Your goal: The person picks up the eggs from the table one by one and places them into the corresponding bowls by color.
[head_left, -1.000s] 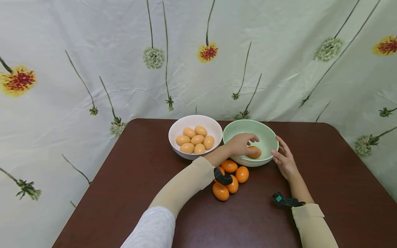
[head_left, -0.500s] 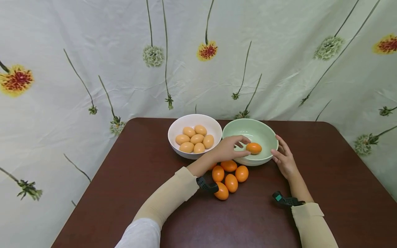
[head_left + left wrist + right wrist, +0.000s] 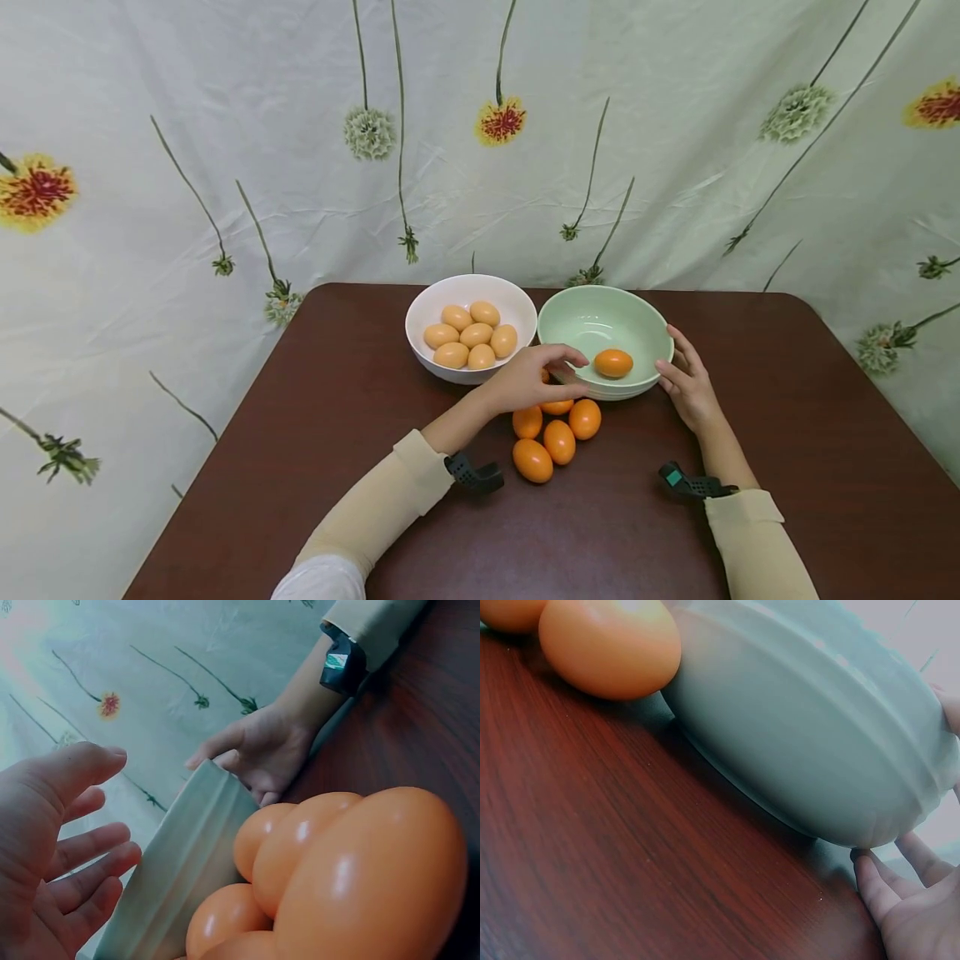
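Note:
Bare and with its fingers spread, my left hand (image 3: 525,379) hovers over the near left side of the green bowl (image 3: 581,321) and holds nothing. In the left wrist view this hand (image 3: 60,847) has its thumb apart from the fingers. One orange egg (image 3: 613,363) lies inside the bowl. My right hand (image 3: 690,387) steadies the bowl's right side, thumb and fingers curved round its outer wall. Several more orange eggs (image 3: 559,442) lie clustered on the table before the bowl, partly hidden by my left hand.
To the left, touching or nearly touching the green bowl, stands a white bowl (image 3: 450,292) with several light-brown eggs (image 3: 476,335) in it. Both stand near the back edge of the dark brown table (image 3: 337,400). A flower-patterned cloth (image 3: 300,125) hangs behind.
My left hand has let go of the orange egg in the green bowl and drawn back left and towards me, empty. The right hand has stayed at the bowl.

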Tool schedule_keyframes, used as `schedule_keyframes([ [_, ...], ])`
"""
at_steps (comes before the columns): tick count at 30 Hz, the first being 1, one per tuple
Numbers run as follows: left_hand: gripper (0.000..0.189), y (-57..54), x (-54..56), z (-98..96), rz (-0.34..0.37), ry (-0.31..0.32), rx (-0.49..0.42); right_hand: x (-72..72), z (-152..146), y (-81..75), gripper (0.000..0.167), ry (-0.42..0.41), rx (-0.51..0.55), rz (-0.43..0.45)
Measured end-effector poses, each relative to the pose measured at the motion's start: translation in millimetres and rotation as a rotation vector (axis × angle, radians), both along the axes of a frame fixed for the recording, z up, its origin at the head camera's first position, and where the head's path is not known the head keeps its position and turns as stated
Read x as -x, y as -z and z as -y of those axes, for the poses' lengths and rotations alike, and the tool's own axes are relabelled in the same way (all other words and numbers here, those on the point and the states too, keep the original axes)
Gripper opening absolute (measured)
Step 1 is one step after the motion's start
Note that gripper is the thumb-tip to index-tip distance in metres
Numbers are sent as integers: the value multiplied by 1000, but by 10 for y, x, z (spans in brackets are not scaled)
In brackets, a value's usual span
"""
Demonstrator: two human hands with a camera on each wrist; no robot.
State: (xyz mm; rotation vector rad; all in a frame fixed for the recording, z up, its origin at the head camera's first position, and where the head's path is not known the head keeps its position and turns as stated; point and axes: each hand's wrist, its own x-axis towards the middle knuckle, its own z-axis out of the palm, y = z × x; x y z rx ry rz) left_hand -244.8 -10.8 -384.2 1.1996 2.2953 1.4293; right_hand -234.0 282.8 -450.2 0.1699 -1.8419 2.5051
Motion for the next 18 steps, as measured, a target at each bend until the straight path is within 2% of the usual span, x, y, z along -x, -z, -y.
schedule_keyframes([
  [7,38,59,-109,126,-31,-8,50,-8,3,1,62,0,-8,13],
  [12,40,132,-194,240,-18,-1,60,-7,9,0,61,7,-7,19],
  [18,42,215,-270,376,10,39,17,2,8,-9,60,11,-6,19],
])
